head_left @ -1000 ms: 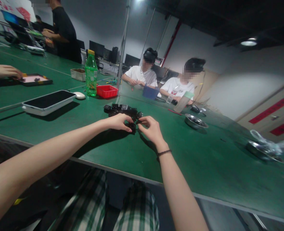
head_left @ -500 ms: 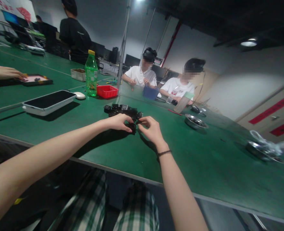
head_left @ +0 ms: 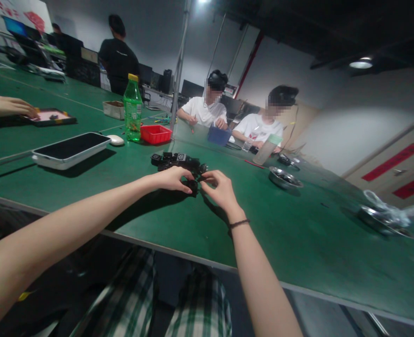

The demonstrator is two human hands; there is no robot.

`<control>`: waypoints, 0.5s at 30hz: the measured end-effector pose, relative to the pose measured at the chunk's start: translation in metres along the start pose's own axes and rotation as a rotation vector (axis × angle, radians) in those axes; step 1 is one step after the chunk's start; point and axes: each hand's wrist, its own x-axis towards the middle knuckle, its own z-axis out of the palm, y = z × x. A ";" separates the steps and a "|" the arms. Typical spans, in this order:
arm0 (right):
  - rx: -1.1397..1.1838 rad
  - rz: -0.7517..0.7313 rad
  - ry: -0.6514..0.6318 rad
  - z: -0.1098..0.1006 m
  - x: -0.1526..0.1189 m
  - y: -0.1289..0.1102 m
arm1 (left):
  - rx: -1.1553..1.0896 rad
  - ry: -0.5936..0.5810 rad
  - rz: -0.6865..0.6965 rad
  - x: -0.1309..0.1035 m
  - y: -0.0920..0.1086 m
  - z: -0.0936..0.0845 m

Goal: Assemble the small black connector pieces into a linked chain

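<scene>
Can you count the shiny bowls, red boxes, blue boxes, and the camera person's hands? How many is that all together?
Shiny bowls: 2 (middle bowl, far-right bowl)
Red boxes: 1 (red box)
Blue boxes: 1 (blue box)
Hands: 2 (left hand, right hand)
Total: 6

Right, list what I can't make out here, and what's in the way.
All in the head view:
Black part: partly covered by the left hand.
Anything the right hand may pinch: too small and dark to tell.
Inside the rightmost steel bowl: obscured by clear plastic and blur.
Another person's hand: arm cut off by the left edge.
</scene>
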 end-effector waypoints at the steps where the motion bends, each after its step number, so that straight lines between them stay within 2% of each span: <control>1: 0.000 0.001 0.001 0.000 0.000 0.000 | -0.001 -0.001 0.000 0.000 0.000 0.000; 15: -0.031 -0.012 0.004 0.000 0.000 0.002 | 0.013 -0.012 -0.002 0.002 -0.004 0.002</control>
